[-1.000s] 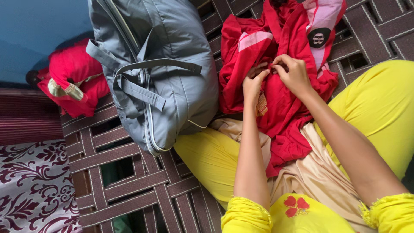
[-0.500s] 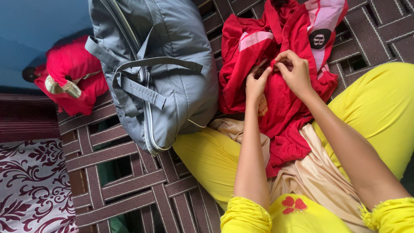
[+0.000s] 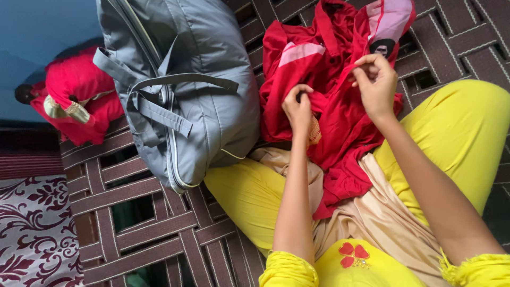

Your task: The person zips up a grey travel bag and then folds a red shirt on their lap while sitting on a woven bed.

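At the upper centre of the frame, the left hand (image 3: 298,109) and right hand (image 3: 377,82) each pinch the red garment (image 3: 340,117), fingers closed on its fabric, beside a zipped grey bag (image 3: 180,90) whose contents are hidden.

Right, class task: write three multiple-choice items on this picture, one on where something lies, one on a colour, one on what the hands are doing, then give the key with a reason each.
1. Where does the grey duffel bag lie against the red garment?
A. to its left
B. on top of it
C. to its right

2. What colour are the trousers of the seated person?
A. blue
B. yellow
C. white

3. What are the left hand and right hand doing?
A. resting flat on the knees
B. gripping the bag straps
C. pinching the red cloth

Key: 1 A, the bag sits left of the garment on the woven cot. 2 B, both legs are yellow. 3 C, each hand's fingers close on a fold.
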